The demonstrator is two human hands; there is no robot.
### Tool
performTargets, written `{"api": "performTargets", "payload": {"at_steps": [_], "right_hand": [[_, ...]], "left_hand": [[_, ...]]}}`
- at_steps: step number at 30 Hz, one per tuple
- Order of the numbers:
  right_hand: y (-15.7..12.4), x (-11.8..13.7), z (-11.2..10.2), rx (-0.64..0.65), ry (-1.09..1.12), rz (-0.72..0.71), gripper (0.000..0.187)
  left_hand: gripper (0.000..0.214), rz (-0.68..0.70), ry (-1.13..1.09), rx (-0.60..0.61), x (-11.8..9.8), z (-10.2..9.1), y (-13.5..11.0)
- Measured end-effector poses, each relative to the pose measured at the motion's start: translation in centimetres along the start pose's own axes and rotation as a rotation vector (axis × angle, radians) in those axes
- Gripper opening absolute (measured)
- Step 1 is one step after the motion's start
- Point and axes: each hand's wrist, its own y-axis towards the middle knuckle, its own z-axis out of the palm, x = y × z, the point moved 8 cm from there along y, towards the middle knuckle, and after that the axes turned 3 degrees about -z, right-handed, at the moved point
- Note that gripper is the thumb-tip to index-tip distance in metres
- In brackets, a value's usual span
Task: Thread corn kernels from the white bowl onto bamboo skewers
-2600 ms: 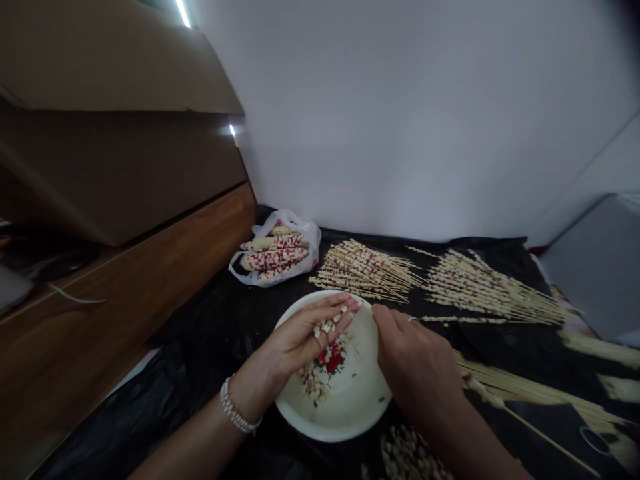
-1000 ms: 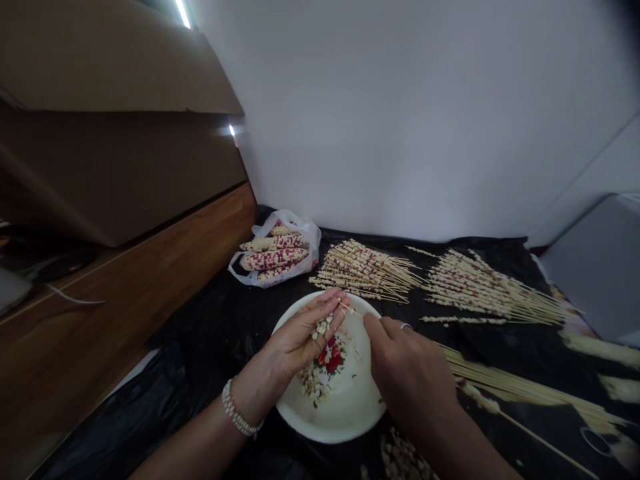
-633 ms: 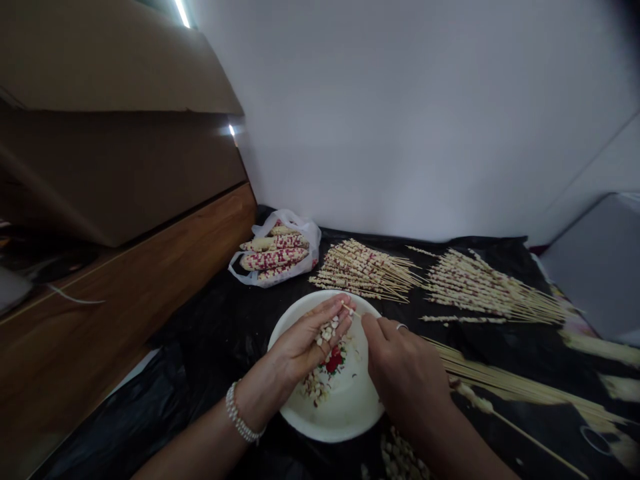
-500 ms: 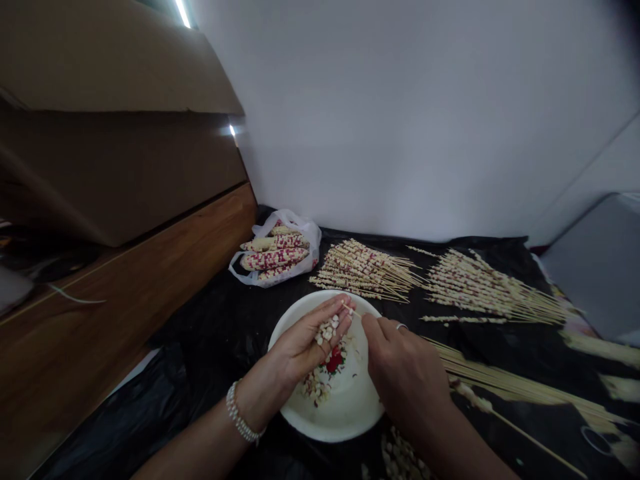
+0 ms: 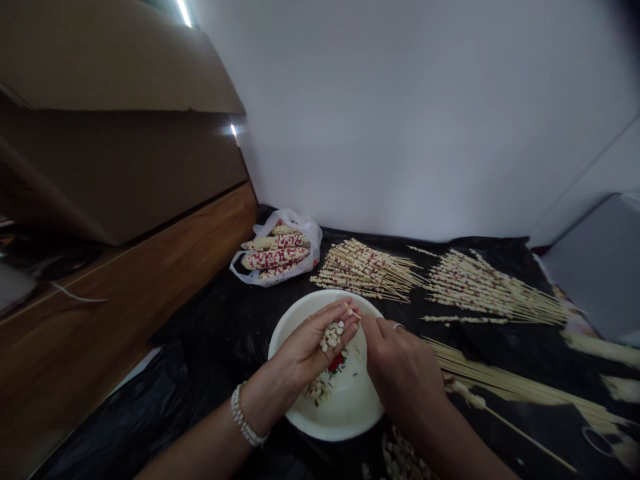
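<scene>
Over the white bowl [image 5: 345,427], my left hand [image 5: 303,343] is cupped palm up around a small heap of pale corn kernels [image 5: 331,335]. Its fingertips are at the tip of a thin bamboo skewer [image 5: 354,313], where a kernel shows. My right hand [image 5: 403,357] is closed around that skewer, its thumb and forefinger near the tip; the rest is hidden by the hand. Loose kernels [image 5: 317,389] and a red patch [image 5: 337,362] lie in the bowl below my left hand.
A plastic bag [image 5: 313,243] of speckled corn cobs [image 5: 277,257] lies at the back. Kernel-threaded skewers [image 5: 367,263] lie in two piles, with bare bamboo skewers [image 5: 490,370] at right. More kernels [image 5: 403,457] are at the near edge. A cardboard box [image 5: 120,173] stands left.
My left hand has shifted slightly right, and the kernels in its palm have settled lower. My right hand has edged closer to the left fingertips, still gripping the skewer.
</scene>
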Motion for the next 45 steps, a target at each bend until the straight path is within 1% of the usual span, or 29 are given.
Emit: {"api": "performTargets", "payload": {"at_steps": [3, 8, 11, 15, 21, 25, 28, 32, 34, 36, 37, 40, 42, 45], "right_hand": [[0.0, 0.1, 0.1, 0.016, -0.007, -0.008, 0.013], [0.0, 0.4, 0.1, 0.014, -0.023, -0.021, 0.014], [0.1, 0.3, 0.0, 0.020, -0.030, -0.008, 0.016], [0.1, 0.1, -0.4, 0.008, -0.044, -0.003, 0.020], [0.0, 0.0, -0.8, -0.024, -0.016, -0.003, 0.019], [0.0, 0.0, -0.6, 0.002, 0.000, -0.008, 0.019], [0.1, -0.1, -0.6, -0.003, -0.005, 0.000, 0.019], [0.1, -0.1, -0.7, -0.014, -0.014, 0.008, 0.020], [0.1, -0.2, -0.6, -0.007, -0.017, 0.015, 0.021], [0.1, -0.1, -0.5, -0.003, -0.018, 0.020, 0.020], [0.1, -0.1, -0.5, -0.007, -0.019, 0.021, 0.020], [0.1, -0.1, -0.6, -0.015, -0.043, 0.033, 0.019], [0.1, 0.0, -0.7, -0.010, -0.067, 0.041, 0.020], [0.1, 0.1, -0.7, -0.002, -0.076, 0.036, 0.020]], "left_hand": [[0.028, 0.031, 0.005, 0.026, -0.1, -0.1, 0.1], [0.018, 0.060, 0.043, 0.061, 0.2, -0.9, 0.9], [0.023, 0.061, 0.031, 0.068, 0.1, -1.8, 1.7], [0.029, 0.097, -0.025, 0.072, -0.8, -2.6, 2.1], [0.028, 0.093, -0.096, 0.108, -1.1, -2.0, 1.6], [0.029, 0.062, -0.095, 0.057, -0.7, -1.8, 1.3], [0.028, 0.069, -0.084, 0.041, -0.8, -1.4, 0.9], [0.025, 0.072, -0.040, 0.025, -1.0, -1.0, 0.5], [0.026, 0.082, -0.021, 0.049, -1.1, -1.1, 0.6], [0.027, 0.106, 0.018, 0.104, -1.0, -1.3, 0.9], [0.027, 0.127, 0.059, 0.129, -1.0, -1.5, 0.9], [0.033, 0.274, 0.235, 0.225, -1.2, -1.3, 0.3], [0.037, 0.329, 0.299, 0.241, -1.2, -1.2, -0.3], [0.036, 0.355, 0.349, 0.225, -1.3, -0.8, -0.6]]}}
